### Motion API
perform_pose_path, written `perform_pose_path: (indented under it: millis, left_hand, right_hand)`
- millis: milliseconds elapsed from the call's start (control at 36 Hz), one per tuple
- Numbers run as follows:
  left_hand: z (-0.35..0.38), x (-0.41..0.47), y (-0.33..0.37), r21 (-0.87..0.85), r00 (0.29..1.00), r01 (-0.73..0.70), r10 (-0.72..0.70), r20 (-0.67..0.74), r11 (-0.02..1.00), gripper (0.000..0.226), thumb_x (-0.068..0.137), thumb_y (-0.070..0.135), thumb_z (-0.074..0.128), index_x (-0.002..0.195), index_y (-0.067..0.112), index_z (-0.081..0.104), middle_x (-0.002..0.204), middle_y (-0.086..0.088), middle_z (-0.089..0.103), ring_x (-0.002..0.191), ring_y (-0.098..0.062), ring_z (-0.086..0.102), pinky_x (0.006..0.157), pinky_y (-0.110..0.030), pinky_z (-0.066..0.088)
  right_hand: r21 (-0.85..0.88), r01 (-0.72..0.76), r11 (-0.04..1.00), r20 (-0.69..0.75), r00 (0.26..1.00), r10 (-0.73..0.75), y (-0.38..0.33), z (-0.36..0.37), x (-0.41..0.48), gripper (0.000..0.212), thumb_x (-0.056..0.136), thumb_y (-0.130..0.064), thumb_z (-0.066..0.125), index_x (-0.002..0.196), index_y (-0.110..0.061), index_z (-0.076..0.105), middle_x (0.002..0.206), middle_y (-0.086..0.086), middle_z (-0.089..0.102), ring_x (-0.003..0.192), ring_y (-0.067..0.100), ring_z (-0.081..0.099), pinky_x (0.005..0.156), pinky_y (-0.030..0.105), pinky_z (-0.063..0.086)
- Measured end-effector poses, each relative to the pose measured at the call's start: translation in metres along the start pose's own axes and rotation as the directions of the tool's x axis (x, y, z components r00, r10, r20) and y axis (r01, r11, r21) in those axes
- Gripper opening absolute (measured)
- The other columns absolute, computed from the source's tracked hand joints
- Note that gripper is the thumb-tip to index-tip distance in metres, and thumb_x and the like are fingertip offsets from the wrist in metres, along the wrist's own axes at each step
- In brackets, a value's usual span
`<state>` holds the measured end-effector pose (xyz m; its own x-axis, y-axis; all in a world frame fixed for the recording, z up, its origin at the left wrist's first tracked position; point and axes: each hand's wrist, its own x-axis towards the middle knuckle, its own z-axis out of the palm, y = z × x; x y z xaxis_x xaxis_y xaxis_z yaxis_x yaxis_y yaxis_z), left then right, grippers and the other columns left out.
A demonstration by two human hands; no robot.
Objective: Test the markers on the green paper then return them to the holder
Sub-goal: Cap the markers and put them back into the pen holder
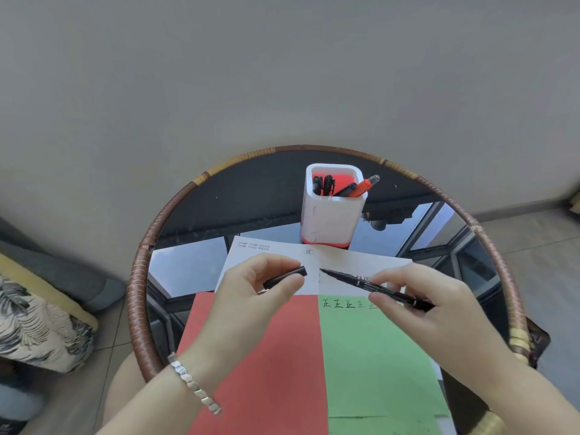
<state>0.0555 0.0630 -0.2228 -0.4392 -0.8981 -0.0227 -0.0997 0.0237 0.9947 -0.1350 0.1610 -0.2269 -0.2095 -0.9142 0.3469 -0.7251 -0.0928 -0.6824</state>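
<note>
Marker uncapped above the papers.
The left hand (pixel 251 296) pinches the cap (pixel 285 277); the right hand (pixel 420 299) grips the black marker (pixel 373 286) over the green paper (pixel 376 356), perhaps not touching it. The holder (pixel 332 211) stands beyond.

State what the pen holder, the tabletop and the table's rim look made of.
Pen holder: likely matte white plastic, smooth moulded rounded corners, red inside. Tabletop: glass, it mirrors window frames. Rim: probably rattan, wrapped in brown strips.
</note>
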Motion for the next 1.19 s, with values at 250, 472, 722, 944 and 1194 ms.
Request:
perform_pose_path:
  millis: [250,472,722,944,1194]
  left_hand:
    - [0.004,-0.002,0.001,0.041,0.998,0.000,-0.002,0.061,0.999,0.019,0.078,0.006,0.068,0.075,0.025,0.070,0.065,0.016,0.068,0.062,0.002,0.059,0.064,-0.009,0.045]
    - [0.011,-0.004,0.001,0.188,0.982,-0.042,0.005,0.191,0.981,0.019,0.074,0.008,0.072,0.074,0.026,0.071,0.077,0.010,0.071,0.074,-0.006,0.065,0.068,-0.015,0.050]
    - [0.014,0.010,0.006,0.333,0.884,-0.456,0.376,0.279,0.825,0.014,0.069,0.015,0.076,0.077,0.026,0.071,0.073,0.008,0.060,0.069,-0.002,0.056,0.062,-0.017,0.046]
    - [0.013,0.026,0.005,0.417,0.329,-0.904,0.777,0.536,0.095,0.016,0.088,0.002,0.056,0.103,0.007,0.055,0.085,-0.006,0.056,0.068,-0.020,0.049,0.058,-0.026,0.042]
    - [0.031,0.033,0.021,0.158,0.871,-0.458,0.405,0.278,0.875,0.009,0.074,0.001,0.071,0.078,0.009,0.072,0.073,-0.003,0.066,0.061,-0.008,0.062,0.060,-0.021,0.052]
  right_hand:
    - [-0.047,0.012,0.999,0.076,0.997,-0.008,0.001,0.003,-0.002,0.014,0.072,-0.051,0.053,0.083,-0.047,0.060,0.086,-0.013,0.060,0.070,0.013,0.056,0.054,0.019,0.042]
    - [-0.177,0.114,0.978,0.158,0.984,-0.086,-0.003,0.008,-0.001,0.019,0.077,-0.050,0.051,0.089,-0.039,0.063,0.075,-0.025,0.062,0.059,-0.004,0.053,0.053,0.011,0.039]
    - [-0.043,0.093,0.995,0.029,0.995,-0.092,-0.005,0.008,0.003,0.022,0.076,-0.044,0.058,0.091,-0.032,0.068,0.064,-0.032,0.058,0.060,-0.007,0.056,0.055,0.009,0.041]
    - [0.566,-0.320,0.760,0.305,0.937,0.167,-0.007,-0.007,0.016,0.010,0.059,-0.040,0.072,0.067,-0.035,0.076,0.051,-0.003,0.059,0.048,0.003,0.047,0.047,0.011,0.036]
    - [0.414,-0.166,0.895,0.177,0.979,0.099,0.002,-0.007,0.021,0.040,0.057,-0.070,0.063,0.083,-0.042,0.073,0.091,0.020,0.070,0.083,0.056,0.055,0.069,0.049,0.048]
